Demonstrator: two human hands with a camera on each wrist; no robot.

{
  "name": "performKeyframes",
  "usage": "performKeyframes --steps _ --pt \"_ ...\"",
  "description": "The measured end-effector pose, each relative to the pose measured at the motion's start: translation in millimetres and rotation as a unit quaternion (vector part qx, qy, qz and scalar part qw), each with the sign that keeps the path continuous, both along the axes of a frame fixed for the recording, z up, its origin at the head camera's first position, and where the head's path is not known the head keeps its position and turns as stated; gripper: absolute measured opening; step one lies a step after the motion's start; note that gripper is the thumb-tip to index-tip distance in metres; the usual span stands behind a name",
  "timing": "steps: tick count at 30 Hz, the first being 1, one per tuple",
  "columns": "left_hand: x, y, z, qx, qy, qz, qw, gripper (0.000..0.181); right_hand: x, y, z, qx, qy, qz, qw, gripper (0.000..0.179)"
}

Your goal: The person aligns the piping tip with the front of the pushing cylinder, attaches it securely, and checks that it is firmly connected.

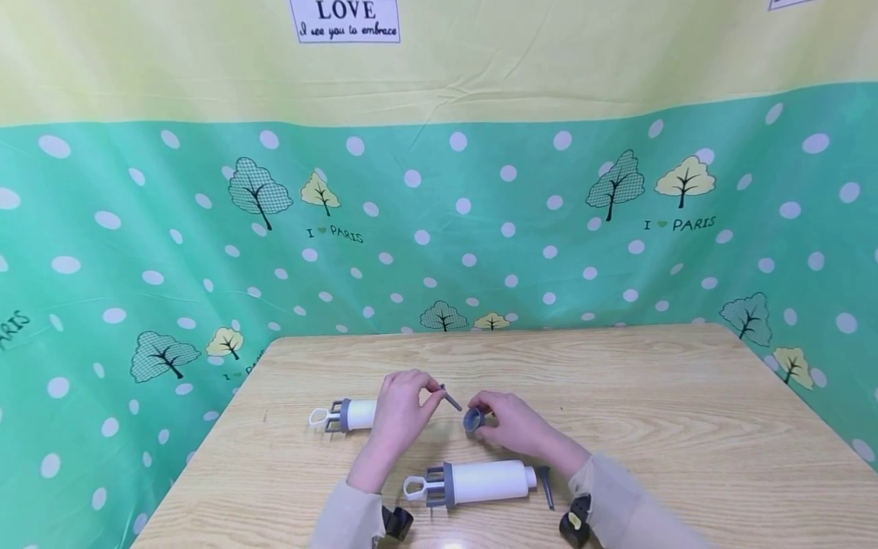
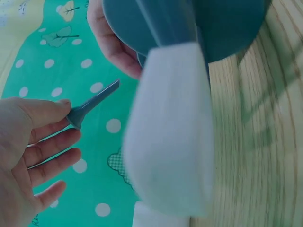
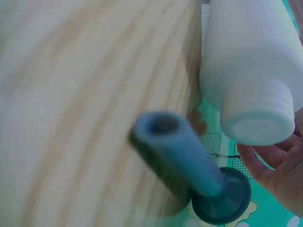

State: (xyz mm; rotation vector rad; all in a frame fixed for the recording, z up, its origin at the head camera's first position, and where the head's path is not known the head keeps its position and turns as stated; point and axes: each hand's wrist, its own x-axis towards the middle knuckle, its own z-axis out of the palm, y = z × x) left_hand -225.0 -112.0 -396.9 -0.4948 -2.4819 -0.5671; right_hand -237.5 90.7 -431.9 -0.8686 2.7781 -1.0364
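My left hand point(image 1: 403, 406) pinches a slim grey nozzle point(image 1: 452, 401) by its flared end between thumb and forefinger. The narrow end of this nozzle point(image 2: 97, 100) points away from the palm in the left wrist view, with the other fingers spread. Just to the right, my right hand point(image 1: 513, 423) holds a round grey cap point(image 1: 472, 419), its hollow side turned left. Below the hands a white pastry syringe point(image 1: 490, 482) with grey collar lies on its side. A second grey nozzle point(image 1: 546, 488) is by its threaded tip, large in the right wrist view.
Another white pastry syringe point(image 1: 360, 414) lies partly behind the left hand, its ring handle point(image 1: 318, 416) to the left. All rests on a wooden table point(image 1: 686, 427). A green patterned cloth point(image 1: 480, 252) hangs behind the far edge. Both wrists wear black cameras.
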Motion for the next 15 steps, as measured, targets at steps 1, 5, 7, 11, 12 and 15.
performKeyframes --steps 1,5,7,11,12,15 --pt "0.3 0.6 0.5 0.004 0.0 0.0 1.0 0.009 0.2 -0.3 -0.2 -0.004 -0.004 -0.001 1.0 0.033" --pt "1.8 3.9 1.6 0.015 0.002 -0.005 0.9999 0.009 1.1 -1.9 -0.7 -0.01 -0.008 -0.007 0.9999 0.031" --pt "2.4 5.8 1.0 0.015 0.007 -0.01 0.9998 0.009 2.0 -2.5 -0.3 -0.012 -0.003 -0.008 0.9999 0.031" --pt "3.6 9.0 -1.9 0.01 0.013 -0.02 0.9997 0.009 4.4 -4.0 1.2 -0.024 0.006 -0.009 0.9997 0.03" --pt "3.8 9.8 -2.8 0.009 0.013 -0.022 0.9996 0.009 5.0 -4.3 1.7 -0.027 0.008 -0.009 0.9996 0.029" --pt "4.4 11.8 -4.8 0.008 0.015 -0.029 0.9995 0.009 6.5 -5.0 2.1 -0.041 0.015 -0.011 0.999 0.029"
